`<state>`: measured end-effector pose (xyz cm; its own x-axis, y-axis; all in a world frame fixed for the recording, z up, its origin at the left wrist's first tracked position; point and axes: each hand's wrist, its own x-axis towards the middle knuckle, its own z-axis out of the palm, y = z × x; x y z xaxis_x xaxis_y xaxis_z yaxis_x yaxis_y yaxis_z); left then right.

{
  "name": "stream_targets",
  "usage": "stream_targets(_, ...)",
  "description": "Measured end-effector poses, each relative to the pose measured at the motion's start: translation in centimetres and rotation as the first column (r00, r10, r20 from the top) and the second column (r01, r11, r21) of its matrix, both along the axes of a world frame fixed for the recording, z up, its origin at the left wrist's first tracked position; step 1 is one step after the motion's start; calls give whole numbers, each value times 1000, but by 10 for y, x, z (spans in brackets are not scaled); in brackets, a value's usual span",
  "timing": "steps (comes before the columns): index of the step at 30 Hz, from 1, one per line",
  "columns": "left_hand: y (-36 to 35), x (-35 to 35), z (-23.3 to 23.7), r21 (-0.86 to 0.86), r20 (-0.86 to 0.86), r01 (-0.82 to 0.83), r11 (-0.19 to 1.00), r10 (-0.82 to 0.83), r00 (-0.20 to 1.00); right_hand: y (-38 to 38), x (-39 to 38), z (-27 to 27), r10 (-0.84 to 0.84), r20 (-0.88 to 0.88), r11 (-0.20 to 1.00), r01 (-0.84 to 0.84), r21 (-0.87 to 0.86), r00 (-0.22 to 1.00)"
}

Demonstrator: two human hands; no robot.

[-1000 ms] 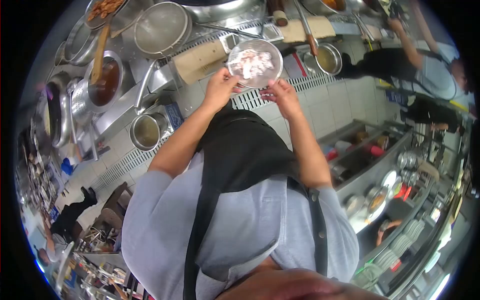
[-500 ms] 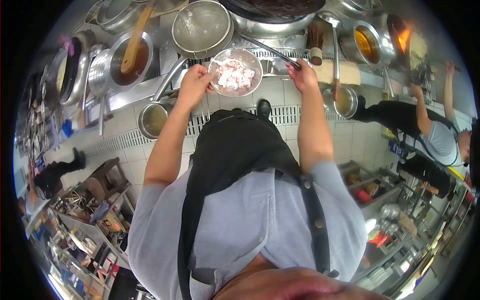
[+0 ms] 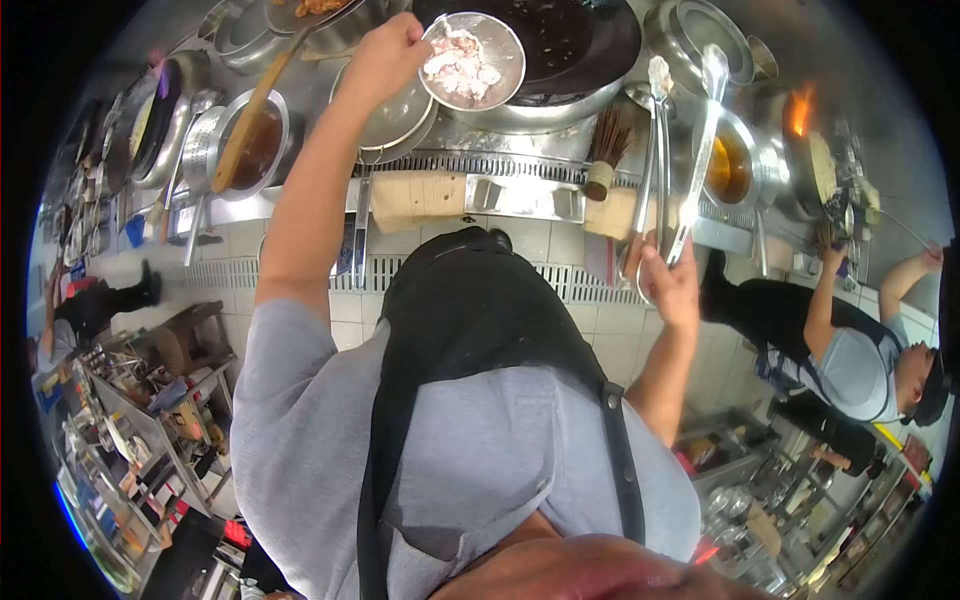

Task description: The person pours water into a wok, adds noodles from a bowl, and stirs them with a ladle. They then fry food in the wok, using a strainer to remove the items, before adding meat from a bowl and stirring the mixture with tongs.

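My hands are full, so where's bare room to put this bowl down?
The tan board looks bare, between the strainer handle and steel panel. It's crowded right of the brush, with ladles and an oil pot, and left around the brown-liquid pot.
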<state>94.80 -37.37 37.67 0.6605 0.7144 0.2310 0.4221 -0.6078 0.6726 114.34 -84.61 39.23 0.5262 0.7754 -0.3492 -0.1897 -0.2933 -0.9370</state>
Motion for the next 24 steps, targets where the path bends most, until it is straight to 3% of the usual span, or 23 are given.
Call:
stream_targets(1, 4, 13, 9, 151, -45, 17, 988, -10, 999, -3, 19, 1, 80, 59, 984, -69, -167, 995)
stream_targets(2, -13, 23, 39, 125, -49, -13, 992, 19, 999, 3, 30, 5, 88, 59, 984, -77, -160, 994)
stream_targets(3, -15, 37, 47, 133, -49, -22, 991, 29, 998, 14, 41, 13, 190, 319, 977, -148, -154, 929)
stream_targets(4, -15, 47, 51, 89, -42, -10, 996, 14, 999, 26, 51, 22, 272, 553, 962, -216, -165, 788)
stream_targets(5, -13, 53, 53, 43, -36, 0, 999, 1, 999, 46, 52, 31, 254, 615, 964, -248, -97, 747)
stream_targets(7, -2, 67, 39, 121, -58, 0, 993, 7, 998, 72, 69, 34, 386, 734, 920, -292, -262, 559)
stream_targets(8, -1, 74, 38, 160, -72, 17, 987, -5, 997, 90, 73, 35, 390, 735, 917, -303, -259, 555)
stream_targets(10, -15, 84, 47, 176, -132, 64, 982, -41, 990, 123, 75, 30, 556, 732, 831, -239, -503, 393)
stream_targets(11, -13, 90, 39, 175, -135, 58, 983, -34, 990, 133, 83, 20, 560, 730, 829, -245, -503, 392)
stream_targets(13, -7, 100, 23, 345, -250, -19, 939, 111, 962, 148, 94, 0, 539, 735, 839, -341, -425, 411)
stream_targets(14, -3, 101, 23, 359, -367, -48, 932, 188, 911, 149, 99, 0, 542, 735, 836, -349, -423, 407)
stream_targets(16, 2, 97, 24, 359, -360, -119, 926, 255, 897, 146, 113, 5, 479, 664, 877, -331, -347, 574)
stream_targets(21, 38, 91, 5, 411, -361, -214, 886, 373, 855, 166, 158, -22, 422, 699, 906, -289, -309, 577)
stream_targets(24, 38, 89, 16, 323, -429, -288, 901, 411, 804, 199, 174, -32, 479, 746, 878, -253, -406, 463)
